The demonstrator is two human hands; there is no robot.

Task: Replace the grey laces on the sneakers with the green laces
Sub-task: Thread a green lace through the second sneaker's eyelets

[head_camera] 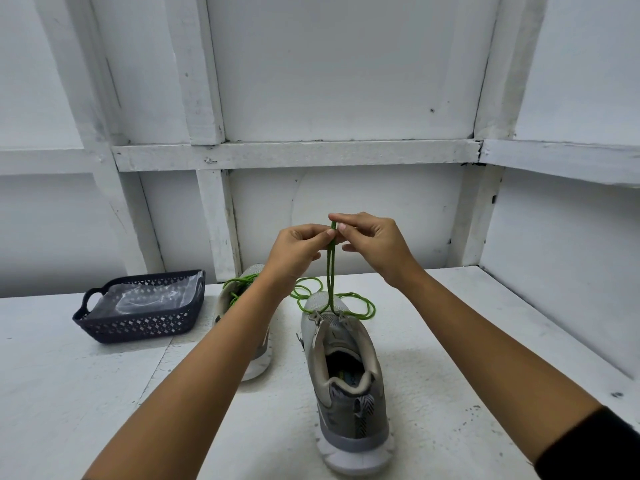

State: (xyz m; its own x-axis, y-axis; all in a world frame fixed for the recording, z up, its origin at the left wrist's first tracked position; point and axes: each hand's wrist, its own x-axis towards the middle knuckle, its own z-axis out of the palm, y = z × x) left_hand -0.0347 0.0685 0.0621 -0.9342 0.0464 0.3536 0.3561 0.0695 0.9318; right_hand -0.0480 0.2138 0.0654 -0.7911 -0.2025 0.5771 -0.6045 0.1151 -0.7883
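While both hands pinched the green lace [330,271] ends together above the right sneaker [346,368] mid-desk | left hand [298,251], right hand [374,247] closed on lace | risk: uneven ends, slack loops snagging toe | left sneaker [242,306] behind forearm.

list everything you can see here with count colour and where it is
sneakers: 2, grey with white soles; right sneaker centre, left sneaker behind the left forearm
green laces: green, two strands pulled up from the right sneaker, loops on the table behind both
basket: 1, dark, left on table, clear plastic inside
table: 1, white
left hand: pinching the laces
right hand: pinching the lace tops, black sleeve at the elbow
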